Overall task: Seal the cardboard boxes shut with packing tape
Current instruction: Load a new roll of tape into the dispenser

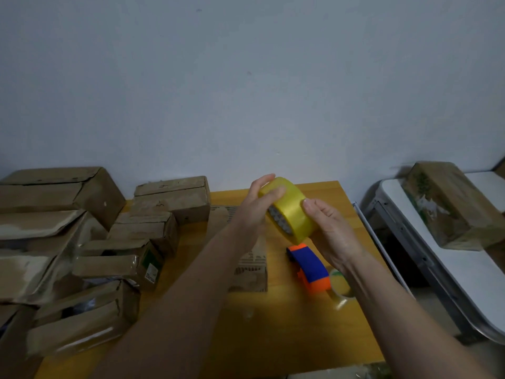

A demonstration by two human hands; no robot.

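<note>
Yellow tape roll [291,212] sits above the table [276,324], gripped by the left hand [257,212], the right hand [332,231] cupping it with curled fingers. Find the loose end by thumbnail before turning to the boxes [109,242] left of the roll.

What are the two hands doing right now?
Left hand: fingers curled round the yellow tape roll.
Right hand: thumb and fingers grip the same roll.

boxes [82,242] left on table [273,337], dispenser [310,268] right
</note>
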